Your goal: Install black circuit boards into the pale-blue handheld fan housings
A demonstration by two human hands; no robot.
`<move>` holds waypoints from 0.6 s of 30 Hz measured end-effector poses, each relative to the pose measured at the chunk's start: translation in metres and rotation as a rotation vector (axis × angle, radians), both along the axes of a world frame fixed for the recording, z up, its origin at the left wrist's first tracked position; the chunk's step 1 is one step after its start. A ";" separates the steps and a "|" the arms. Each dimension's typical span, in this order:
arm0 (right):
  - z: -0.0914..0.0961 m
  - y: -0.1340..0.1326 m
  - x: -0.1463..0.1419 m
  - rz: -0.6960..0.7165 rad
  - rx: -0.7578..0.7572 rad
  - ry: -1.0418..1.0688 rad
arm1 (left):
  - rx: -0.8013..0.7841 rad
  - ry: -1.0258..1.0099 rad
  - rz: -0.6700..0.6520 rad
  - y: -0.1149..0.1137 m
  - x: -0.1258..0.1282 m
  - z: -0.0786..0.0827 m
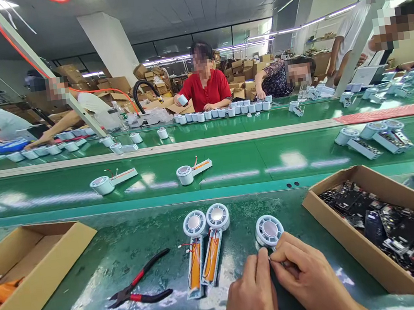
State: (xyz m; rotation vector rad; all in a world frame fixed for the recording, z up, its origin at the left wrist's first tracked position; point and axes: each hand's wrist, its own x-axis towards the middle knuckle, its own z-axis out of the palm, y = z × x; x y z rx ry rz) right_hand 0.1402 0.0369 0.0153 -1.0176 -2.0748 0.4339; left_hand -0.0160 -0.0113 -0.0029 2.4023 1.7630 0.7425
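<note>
Just below the round head of a pale blue handheld fan (269, 230), my two hands meet. My left hand (251, 290) is closed, thumb and index fingertips drawn together at the fan's neck. Pinched fingers of my right hand (306, 271) meet it from the other side. The fan's handle and whatever small part lies between the fingertips are hidden. Left of my hands lie two more fans, one (194, 223) and another (217, 216), their open handles showing an orange battery (196, 264) and thin red wires. Farther left rest red-and-black cutting pliers (138, 284), jaws apart.
At right a cardboard box (353, 237) holds many black circuit boards. Another box (51, 274) at left contains orange pieces. Beyond the bench, a green conveyor (232, 172) carries several fans. Co-workers, one in a red shirt (204, 89), sit across it.
</note>
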 end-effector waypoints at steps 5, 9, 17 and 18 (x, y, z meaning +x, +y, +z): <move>-0.001 -0.001 0.000 0.013 -0.010 -0.001 | 0.004 0.025 -0.013 -0.001 -0.001 -0.002; 0.002 -0.002 0.003 0.053 -0.074 0.025 | -0.061 -0.224 -0.061 0.002 -0.005 0.000; 0.010 0.003 0.012 0.150 -0.177 0.031 | -0.191 -0.248 -0.074 0.006 -0.009 0.002; 0.010 0.004 0.012 0.152 -0.180 0.023 | -0.198 -0.238 -0.084 0.006 -0.010 0.003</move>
